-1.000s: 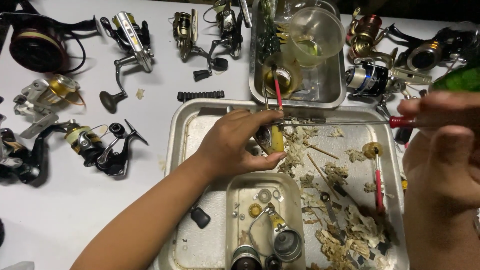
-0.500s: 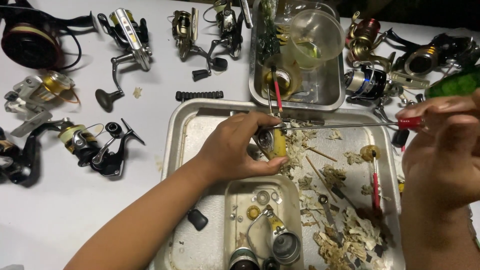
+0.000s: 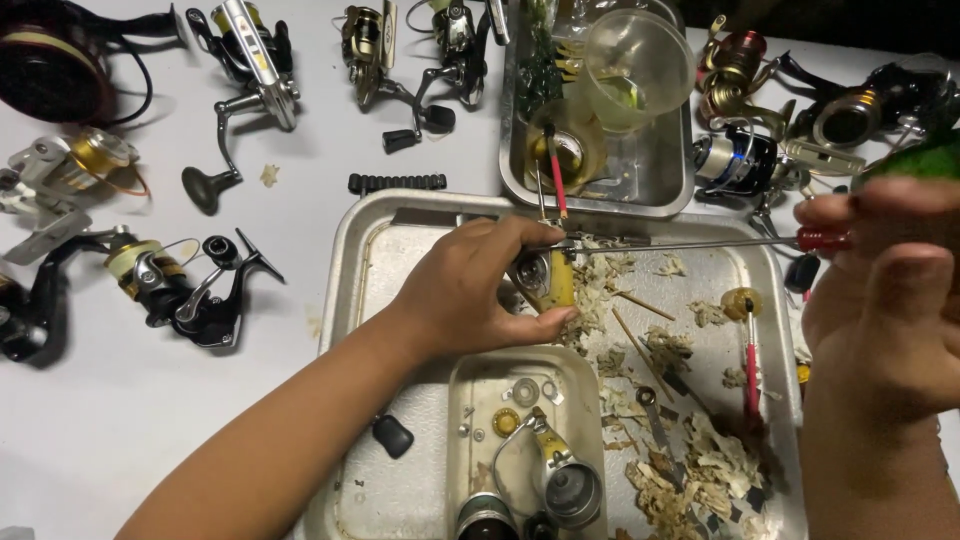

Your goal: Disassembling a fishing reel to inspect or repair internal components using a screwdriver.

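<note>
our left hand (image 3: 470, 290) has shifted its clenched fingers around the small yellow metal reel body (image 3: 548, 280), above the big steel tray (image 3: 350, 260); right hand (image 3: 885, 290) now grips the long red-handled screwdriver (image 3: 700, 243), tip seated there.

Three metal trays: a large one (image 3: 350, 260) under the fingers, a small one (image 3: 480, 440) inside it, a deep one (image 3: 660, 190) beyond the fingertips. Roughly nine fishing reels (some cropped), e.g. a black one (image 3: 190, 290). Two hands.

A white tabletop (image 3: 300, 130) under bright overhead light, dark beyond its far edge.
</note>
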